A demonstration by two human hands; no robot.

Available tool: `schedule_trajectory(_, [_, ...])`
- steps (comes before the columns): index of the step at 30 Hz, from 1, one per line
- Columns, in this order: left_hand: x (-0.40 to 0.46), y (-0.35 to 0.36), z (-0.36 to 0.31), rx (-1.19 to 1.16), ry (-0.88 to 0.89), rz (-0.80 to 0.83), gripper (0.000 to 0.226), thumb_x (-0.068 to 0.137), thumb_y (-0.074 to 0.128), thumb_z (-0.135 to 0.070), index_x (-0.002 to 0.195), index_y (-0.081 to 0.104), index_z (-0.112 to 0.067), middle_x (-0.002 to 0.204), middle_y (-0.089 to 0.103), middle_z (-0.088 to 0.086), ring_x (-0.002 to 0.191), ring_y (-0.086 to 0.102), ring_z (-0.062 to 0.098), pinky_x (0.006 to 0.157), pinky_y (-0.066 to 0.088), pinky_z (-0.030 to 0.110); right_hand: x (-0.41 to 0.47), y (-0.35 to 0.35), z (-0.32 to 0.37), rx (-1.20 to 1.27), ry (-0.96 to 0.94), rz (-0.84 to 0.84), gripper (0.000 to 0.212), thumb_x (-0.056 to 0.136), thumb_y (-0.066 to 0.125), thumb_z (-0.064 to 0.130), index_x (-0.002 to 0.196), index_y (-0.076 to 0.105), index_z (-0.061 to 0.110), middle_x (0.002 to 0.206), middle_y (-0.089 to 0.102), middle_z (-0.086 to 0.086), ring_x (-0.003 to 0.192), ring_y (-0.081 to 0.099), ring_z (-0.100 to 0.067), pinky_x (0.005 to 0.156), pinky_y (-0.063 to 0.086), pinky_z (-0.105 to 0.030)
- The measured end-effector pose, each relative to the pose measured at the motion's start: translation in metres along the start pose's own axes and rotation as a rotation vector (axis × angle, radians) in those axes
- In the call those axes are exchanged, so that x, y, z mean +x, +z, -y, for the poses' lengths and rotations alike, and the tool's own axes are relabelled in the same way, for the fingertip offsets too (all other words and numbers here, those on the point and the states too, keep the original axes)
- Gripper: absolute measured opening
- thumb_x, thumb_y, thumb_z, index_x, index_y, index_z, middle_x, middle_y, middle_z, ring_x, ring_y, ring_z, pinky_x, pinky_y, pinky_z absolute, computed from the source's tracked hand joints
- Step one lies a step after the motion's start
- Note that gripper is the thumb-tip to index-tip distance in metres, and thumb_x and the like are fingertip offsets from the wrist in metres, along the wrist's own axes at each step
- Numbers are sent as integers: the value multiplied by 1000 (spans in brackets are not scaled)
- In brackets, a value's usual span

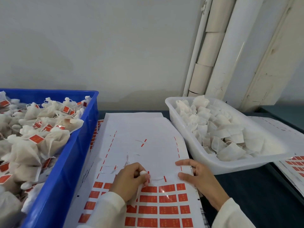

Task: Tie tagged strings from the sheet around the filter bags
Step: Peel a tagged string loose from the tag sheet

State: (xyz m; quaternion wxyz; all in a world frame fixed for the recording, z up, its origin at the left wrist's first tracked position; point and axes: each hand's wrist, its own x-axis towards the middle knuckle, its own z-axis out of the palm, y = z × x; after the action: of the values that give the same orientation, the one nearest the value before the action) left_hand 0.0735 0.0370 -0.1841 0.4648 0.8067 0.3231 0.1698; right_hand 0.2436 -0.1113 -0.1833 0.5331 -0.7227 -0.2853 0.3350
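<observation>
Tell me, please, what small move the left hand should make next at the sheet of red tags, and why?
Probably peel one tag free. The left hand already grips a gathered white filter bag above the top row of red rectangular tags, while the right hand rests on the white backing sheet's edge, steadying it.

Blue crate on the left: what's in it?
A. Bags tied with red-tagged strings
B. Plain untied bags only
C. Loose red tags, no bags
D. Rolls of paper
A: the blue crate holds bunched bags with strings and red tags on them.
</observation>
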Motion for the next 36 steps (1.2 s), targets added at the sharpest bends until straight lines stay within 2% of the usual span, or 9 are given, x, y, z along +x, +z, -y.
schedule_trajectory(4, [-4, 7, -9, -40, 74, 76, 1, 90, 56, -28, 89, 55, -28, 75, 64, -13, 81, 63, 8, 80, 52, 22, 3, 7, 7, 93, -118, -26, 23, 84, 65, 13, 103, 62, 27, 98, 71, 1, 76, 71, -23, 57, 56, -28])
schedule_trajectory(7, [-4, 19, -17, -61, 124, 152, 14, 91, 55, -27, 99, 52, -37, 76, 63, -16, 80, 60, 3, 79, 49, 15, 8, 11, 12, 80, -177, -66, 17, 88, 59, 16, 101, 64, 25, 104, 68, 1, 74, 70, -16, 56, 53, -20])
schedule_trajectory(10, [-3, 32, -18, -31, 127, 152, 15, 92, 52, -28, 101, 49, -40, 87, 62, -19, 82, 59, -1, 71, 47, 7, 7, 9, 14, 89, -72, 70, 20, 81, 67, 27, 99, 67, 35, 103, 68, 4, 75, 70, -19, 59, 55, -25])
schedule_trajectory(13, [-1, 40, -14, -31, 139, 120, 9, 92, 53, -27, 97, 51, -34, 75, 63, -13, 74, 61, 1, 72, 52, 12, 2, 7, 8, -26, -11, 210, 40, 71, 79, 19, 99, 66, 43, 105, 65, 7, 80, 71, -19, 61, 56, -25])
schedule_trajectory(21, [3, 50, -10, -90, 33, -2, 10, 87, 58, -36, 92, 51, -31, 93, 65, -12, 86, 63, 6, 82, 54, 21, -1, 21, 3, 28, -126, 50, 36, 82, 68, 19, 110, 59, 40, 110, 61, 13, 76, 70, -15, 59, 54, -20])
schedule_trajectory(24, [4, 49, -11, -63, 35, -6, 13, 87, 57, -39, 93, 49, -32, 96, 64, -14, 86, 62, 5, 82, 54, 19, 1, 24, 2, 38, -156, 11, 34, 82, 68, 17, 108, 60, 37, 114, 60, 13, 81, 70, -16, 64, 57, -26])
schedule_trajectory(27, [3, 48, -11, 5, 82, 52, 12, 88, 54, -42, 91, 45, -35, 96, 62, -15, 85, 61, 2, 79, 52, 14, 1, 26, 2, 64, -187, 4, 33, 81, 69, 13, 105, 63, 35, 110, 62, 13, 84, 69, -19, 69, 58, -33])
schedule_trajectory(32, [6, 49, -13, 184, 158, 77, 11, 91, 46, -43, 93, 41, -34, 92, 56, -15, 81, 56, 2, 78, 47, 10, 0, 29, 0, 37, -250, -6, 31, 80, 69, 14, 100, 64, 38, 102, 64, 25, 85, 68, -12, 65, 56, -22])
schedule_trajectory(36, [8, 52, -13, 286, 198, 36, 13, 95, 42, -39, 104, 45, -29, 104, 62, -9, 80, 53, 2, 77, 42, 8, 1, 29, -1, 33, -251, -9, 33, 80, 69, 13, 101, 65, 38, 102, 65, 24, 86, 68, -11, 66, 56, -22])
